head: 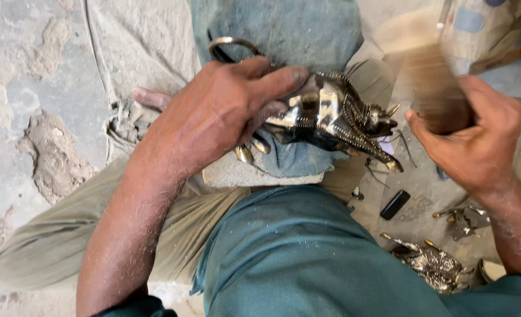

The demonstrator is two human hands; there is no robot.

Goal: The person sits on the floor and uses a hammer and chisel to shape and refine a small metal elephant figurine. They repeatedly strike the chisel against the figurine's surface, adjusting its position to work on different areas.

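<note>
The left hand (225, 111) presses down on a shiny metal animal figure (331, 117). At 3 o'clock, the right hand (477, 141) grips a blurry wooden tool (433, 88). More metal figures (433, 264) lie at 5 o'clock, half hidden.

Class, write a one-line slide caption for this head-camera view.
Left hand pins a shiny metal figurine on blue cloth; right hand swings a blurred wooden tool.

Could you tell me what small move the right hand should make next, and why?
Probably bring the blurred wooden tool in the right hand down onto the metal figurine; the left hand already pins it on the blue cloth.
</note>
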